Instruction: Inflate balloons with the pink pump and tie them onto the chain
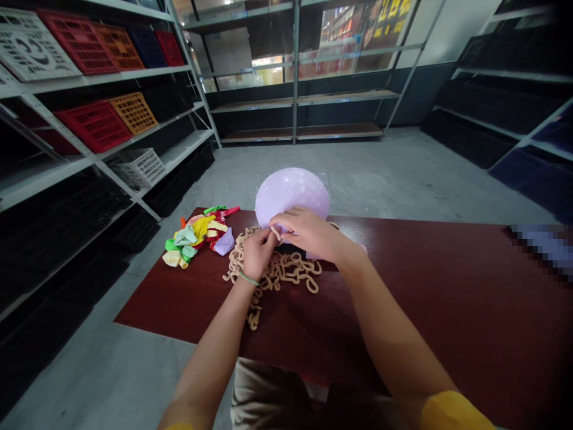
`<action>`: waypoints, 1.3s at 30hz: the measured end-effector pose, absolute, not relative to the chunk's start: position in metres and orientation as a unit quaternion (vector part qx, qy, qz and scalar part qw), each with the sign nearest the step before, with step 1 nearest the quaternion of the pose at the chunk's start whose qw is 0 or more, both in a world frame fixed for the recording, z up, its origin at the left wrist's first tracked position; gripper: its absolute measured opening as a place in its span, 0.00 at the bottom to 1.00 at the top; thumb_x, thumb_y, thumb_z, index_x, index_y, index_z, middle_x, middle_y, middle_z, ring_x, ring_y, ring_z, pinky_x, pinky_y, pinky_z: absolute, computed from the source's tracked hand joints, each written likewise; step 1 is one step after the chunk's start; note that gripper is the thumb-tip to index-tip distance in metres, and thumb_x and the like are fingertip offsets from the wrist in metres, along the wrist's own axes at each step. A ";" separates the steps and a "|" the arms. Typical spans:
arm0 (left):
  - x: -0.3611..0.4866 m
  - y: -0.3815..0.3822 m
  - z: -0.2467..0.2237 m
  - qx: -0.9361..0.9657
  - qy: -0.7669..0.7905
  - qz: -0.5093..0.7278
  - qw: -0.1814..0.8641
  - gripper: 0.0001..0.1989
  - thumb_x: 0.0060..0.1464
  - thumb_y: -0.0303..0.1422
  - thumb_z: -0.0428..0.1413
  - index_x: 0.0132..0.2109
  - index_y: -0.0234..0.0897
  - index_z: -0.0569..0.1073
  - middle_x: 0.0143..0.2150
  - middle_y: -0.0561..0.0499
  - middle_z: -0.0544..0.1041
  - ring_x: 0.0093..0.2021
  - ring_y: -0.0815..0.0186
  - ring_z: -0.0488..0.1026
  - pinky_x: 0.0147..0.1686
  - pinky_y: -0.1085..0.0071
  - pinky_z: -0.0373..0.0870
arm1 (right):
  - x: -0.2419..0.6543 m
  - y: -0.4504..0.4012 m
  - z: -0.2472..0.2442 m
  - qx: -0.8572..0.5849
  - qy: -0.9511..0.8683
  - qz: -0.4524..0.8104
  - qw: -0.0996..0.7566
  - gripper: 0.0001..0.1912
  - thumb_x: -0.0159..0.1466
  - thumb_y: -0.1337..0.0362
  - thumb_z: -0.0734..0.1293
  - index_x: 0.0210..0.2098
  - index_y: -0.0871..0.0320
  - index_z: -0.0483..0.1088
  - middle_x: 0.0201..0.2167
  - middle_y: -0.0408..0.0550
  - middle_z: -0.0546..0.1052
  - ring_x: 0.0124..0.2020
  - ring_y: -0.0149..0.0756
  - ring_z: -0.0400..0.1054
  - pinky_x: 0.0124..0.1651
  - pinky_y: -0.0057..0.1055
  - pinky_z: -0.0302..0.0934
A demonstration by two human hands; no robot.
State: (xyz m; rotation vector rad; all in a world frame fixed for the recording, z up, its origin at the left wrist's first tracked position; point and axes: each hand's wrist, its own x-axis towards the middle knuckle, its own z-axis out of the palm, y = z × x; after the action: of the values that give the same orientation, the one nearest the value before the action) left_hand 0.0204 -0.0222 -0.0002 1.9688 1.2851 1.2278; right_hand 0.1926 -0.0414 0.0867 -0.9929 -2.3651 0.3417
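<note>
A blown-up pale purple balloon (290, 194) sits at the far edge of the dark red-brown table, just beyond my hands. My left hand (259, 254) is closed, thumb and fingers pinched together at the near side of the balloon, around its neck. My right hand (308, 233) lies against the balloon from the right, fingers bent over the same spot, where a small pale curl shows between both hands. Exactly how the neck is held is hidden by the fingers. Under and around my left hand lies a heap of tan linked loops (290, 272), like a soft chain.
Uninflated coloured balloons (194, 233) lie piled at the table's (439, 298) left end. A blurred-out bluish patch (541, 245) covers something on the right. Shelving with plastic crates (96, 125) stands left, more racks (295, 119) stand behind and right. Grey floor (385, 179) surrounds the table.
</note>
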 end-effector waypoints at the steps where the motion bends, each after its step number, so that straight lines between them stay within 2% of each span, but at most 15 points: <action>1: 0.020 -0.022 -0.001 0.723 0.471 0.447 0.237 0.20 0.63 0.43 0.49 0.28 0.36 0.74 0.25 0.53 0.73 0.28 0.68 0.66 0.31 0.72 0.58 | 0.192 -0.041 0.086 -0.371 -0.881 0.119 0.269 0.10 0.67 0.71 0.62 0.45 0.54 0.71 0.40 0.46 0.74 0.44 0.36 0.64 0.45 0.31 0.56; 7: 0.019 -0.021 -0.002 0.734 0.480 0.428 0.219 0.20 0.62 0.42 0.50 0.25 0.36 0.70 0.22 0.54 0.68 0.26 0.69 0.62 0.28 0.72 0.55 | 0.193 -0.037 0.082 -0.372 -0.888 0.094 0.253 0.08 0.68 0.68 0.61 0.34 0.55 0.71 0.35 0.46 0.73 0.41 0.36 0.62 0.44 0.32 0.54; 11: 0.021 -0.025 0.003 0.733 0.466 0.426 0.254 0.21 0.64 0.45 0.48 0.26 0.37 0.66 0.23 0.55 0.67 0.27 0.69 0.63 0.30 0.72 0.56 | 0.200 -0.035 0.082 -0.427 -0.850 0.073 0.300 0.04 0.66 0.69 0.61 0.36 0.56 0.67 0.32 0.46 0.72 0.38 0.36 0.62 0.41 0.33 0.54; 15: 0.023 -0.026 0.005 0.715 0.432 0.461 0.300 0.21 0.67 0.44 0.43 0.27 0.38 0.64 0.25 0.54 0.67 0.28 0.67 0.64 0.31 0.71 0.59 | 0.209 -0.032 0.081 -0.449 -0.833 0.071 0.315 0.03 0.63 0.70 0.61 0.34 0.56 0.65 0.30 0.45 0.71 0.36 0.36 0.61 0.41 0.33 0.54; 18: 0.023 -0.025 0.005 0.706 0.428 0.469 0.314 0.20 0.66 0.43 0.45 0.27 0.38 0.65 0.25 0.54 0.67 0.28 0.67 0.64 0.31 0.71 0.59 | 0.213 -0.032 0.081 -0.452 -0.804 0.139 0.360 0.03 0.63 0.67 0.61 0.38 0.55 0.65 0.30 0.43 0.69 0.34 0.34 0.62 0.39 0.32 0.55; 21: 0.023 -0.024 0.006 0.690 0.448 0.470 0.319 0.20 0.64 0.43 0.47 0.28 0.38 0.68 0.25 0.54 0.68 0.28 0.68 0.64 0.32 0.71 0.59 | 0.215 -0.039 0.090 -0.444 -0.767 0.249 0.390 0.08 0.66 0.63 0.60 0.45 0.53 0.64 0.27 0.39 0.66 0.29 0.31 0.60 0.35 0.30 0.55; 27: 0.024 -0.026 0.009 0.690 0.477 0.452 0.302 0.21 0.62 0.45 0.50 0.25 0.36 0.69 0.23 0.55 0.68 0.27 0.68 0.64 0.30 0.72 0.58 | 0.208 -0.061 0.114 -0.406 -0.765 0.372 0.335 0.10 0.68 0.56 0.60 0.38 0.55 0.69 0.27 0.39 0.68 0.27 0.27 0.59 0.31 0.28 0.52; 31: 0.024 -0.030 0.011 0.719 0.468 0.432 0.281 0.19 0.62 0.42 0.51 0.28 0.36 0.73 0.25 0.54 0.73 0.28 0.68 0.67 0.31 0.72 0.60 | 0.199 -0.065 0.114 -0.345 -0.757 0.444 0.333 0.10 0.69 0.58 0.58 0.41 0.55 0.68 0.24 0.38 0.67 0.26 0.27 0.60 0.32 0.28 0.55; 35: 0.023 -0.032 0.011 0.793 0.418 0.385 0.219 0.16 0.64 0.39 0.49 0.31 0.36 0.74 0.28 0.50 0.76 0.29 0.67 0.70 0.32 0.72 0.62 | 0.192 -0.059 0.107 -0.321 -0.710 0.481 0.401 0.07 0.69 0.61 0.57 0.42 0.54 0.64 0.28 0.41 0.71 0.30 0.29 0.65 0.37 0.30 0.61; 39: 0.023 -0.032 0.007 0.858 0.365 0.330 0.148 0.17 0.66 0.36 0.45 0.33 0.36 0.73 0.30 0.47 0.75 0.30 0.65 0.70 0.34 0.69 0.64 | 0.187 -0.056 0.101 -0.334 -0.699 0.477 0.416 0.06 0.69 0.62 0.57 0.42 0.54 0.63 0.31 0.42 0.74 0.30 0.29 0.64 0.36 0.30 0.61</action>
State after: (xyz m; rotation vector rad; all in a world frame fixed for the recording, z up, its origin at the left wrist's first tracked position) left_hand 0.0226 -0.0322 0.0074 2.4669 1.0507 0.9485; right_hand 0.1872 -0.0558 0.1014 -0.8391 -1.7551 1.1975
